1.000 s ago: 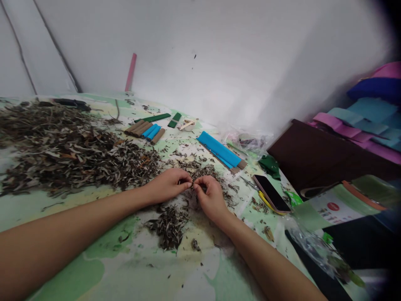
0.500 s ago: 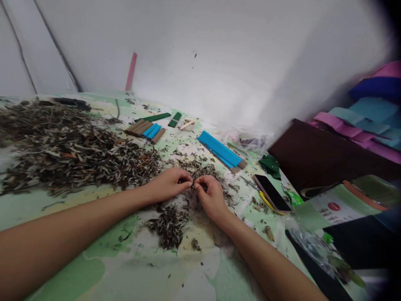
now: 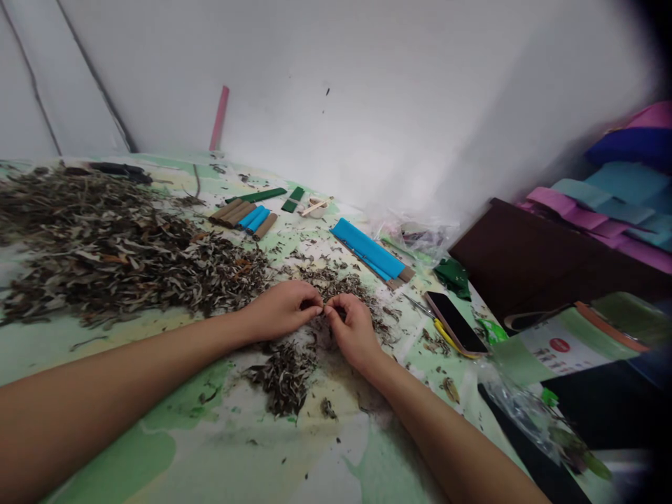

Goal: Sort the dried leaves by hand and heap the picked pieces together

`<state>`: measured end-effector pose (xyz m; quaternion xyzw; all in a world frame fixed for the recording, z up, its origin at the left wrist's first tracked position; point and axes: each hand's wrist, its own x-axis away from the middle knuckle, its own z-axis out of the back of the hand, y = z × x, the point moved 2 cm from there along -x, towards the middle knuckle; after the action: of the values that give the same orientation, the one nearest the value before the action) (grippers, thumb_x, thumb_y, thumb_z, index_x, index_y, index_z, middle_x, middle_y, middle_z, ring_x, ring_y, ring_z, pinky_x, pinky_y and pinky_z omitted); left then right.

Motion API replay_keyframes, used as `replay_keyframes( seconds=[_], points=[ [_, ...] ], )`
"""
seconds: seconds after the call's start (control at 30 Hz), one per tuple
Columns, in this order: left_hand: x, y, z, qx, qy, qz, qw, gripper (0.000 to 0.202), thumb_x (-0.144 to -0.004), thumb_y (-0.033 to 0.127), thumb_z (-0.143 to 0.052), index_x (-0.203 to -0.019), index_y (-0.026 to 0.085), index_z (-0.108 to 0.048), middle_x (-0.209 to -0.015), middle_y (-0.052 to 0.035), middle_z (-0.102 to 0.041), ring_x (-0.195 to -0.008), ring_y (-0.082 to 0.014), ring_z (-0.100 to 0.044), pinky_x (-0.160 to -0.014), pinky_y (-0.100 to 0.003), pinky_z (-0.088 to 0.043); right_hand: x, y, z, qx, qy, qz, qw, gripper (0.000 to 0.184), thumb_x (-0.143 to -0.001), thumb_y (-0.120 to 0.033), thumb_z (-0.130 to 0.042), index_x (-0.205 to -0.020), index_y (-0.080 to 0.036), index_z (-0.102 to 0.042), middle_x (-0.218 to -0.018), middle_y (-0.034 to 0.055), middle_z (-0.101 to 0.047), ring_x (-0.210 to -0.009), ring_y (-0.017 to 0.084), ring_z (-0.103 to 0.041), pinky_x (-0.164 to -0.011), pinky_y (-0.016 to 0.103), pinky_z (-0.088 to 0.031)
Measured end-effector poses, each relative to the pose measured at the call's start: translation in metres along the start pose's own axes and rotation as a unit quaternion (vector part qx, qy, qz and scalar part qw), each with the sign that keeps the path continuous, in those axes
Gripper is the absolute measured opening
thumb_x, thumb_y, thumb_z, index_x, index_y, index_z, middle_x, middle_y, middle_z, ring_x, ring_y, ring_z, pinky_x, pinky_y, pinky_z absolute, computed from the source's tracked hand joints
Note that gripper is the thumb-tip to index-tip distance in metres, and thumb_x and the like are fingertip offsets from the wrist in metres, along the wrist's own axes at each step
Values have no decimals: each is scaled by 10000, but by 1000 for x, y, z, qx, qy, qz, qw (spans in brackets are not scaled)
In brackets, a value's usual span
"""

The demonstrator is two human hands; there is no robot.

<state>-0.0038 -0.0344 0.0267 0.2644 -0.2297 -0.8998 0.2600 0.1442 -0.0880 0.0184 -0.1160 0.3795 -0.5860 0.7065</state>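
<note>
My left hand [image 3: 288, 308] and my right hand [image 3: 353, 327] meet fingertip to fingertip over the table, each closed in a pinch. Whatever sits between the fingers is too small to make out; dried leaf bits lie all around. Just beyond the hands spreads a layer of crumbled dried leaves [image 3: 341, 282]. A small clump of dried leaves [image 3: 286, 381] rests on the near side, below my left wrist. To the left is a large heap of dried leaves [image 3: 131, 252], which my left forearm passes in front of.
Brown and blue rolls [image 3: 246, 215] lie behind the hands, with a blue sheet [image 3: 367, 248] to their right. A phone [image 3: 456, 322] rests on yellow-handled scissors [image 3: 444, 334]. At right stand a dark brown box [image 3: 530, 259] and a green printed container [image 3: 556, 346]. A wall [image 3: 367, 105] closes the back.
The pinched fingertips have drawn slightly closer together, my right hand shifting a little left. Everything else stays where it was.
</note>
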Motion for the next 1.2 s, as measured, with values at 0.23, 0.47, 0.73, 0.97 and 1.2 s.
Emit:
replay_keyframes(
  seconds=[0.23,0.47,0.73,0.97,1.2],
  points=[
    [-3,-6,-1,139,-18,64,988,195,-755,262,-503,-750,128,-645,-648,-9,-597,-615,-133,-517,-576,-225,-374,1,-1,-2,-4,11,15,1000,112,-799,-203,-469,-711,-181,-536,-724,28,-567,-739,173,-503,-674,289,-368],
    [-4,-12,2,262,-49,99,959,177,-712,283,-555,-710,122,-627,-594,14,-541,-559,-103,-453,-518,-205,-327,2,-7,5,-76,6,34,996,176,-836,-302,-472,-719,-181,-526,-710,20,-534,-720,162,-487,-664,282,-368],
    [5,-2,5,378,-248,35,891,168,-699,249,-564,-585,141,-625,-555,-8,-579,-549,-119,-500,-527,-225,-371,1,-13,15,-77,-72,170,980,361,-914,-350,-358,-625,-186,-501,-628,5,-491,-671,146,-462,-708,302,-371],
    [1,-9,6,341,-151,55,926,206,-738,274,-540,-587,143,-591,-542,7,-529,-520,-101,-443,-497,-224,-329,-4,-10,10,99,-180,164,965,115,-785,-252,-582,-707,-177,-619,-692,16,-572,-742,168,-492,-727,297,-362],
    [-3,-13,6,259,-73,74,960,239,-769,299,-522,-621,126,-595,-567,12,-532,-558,-97,-469,-528,-205,-343,-2,-16,10,113,-224,191,949,113,-721,-85,-556,-716,-172,-629,-734,24,-610,-788,173,-517,-795,308,-364]
  ],
)
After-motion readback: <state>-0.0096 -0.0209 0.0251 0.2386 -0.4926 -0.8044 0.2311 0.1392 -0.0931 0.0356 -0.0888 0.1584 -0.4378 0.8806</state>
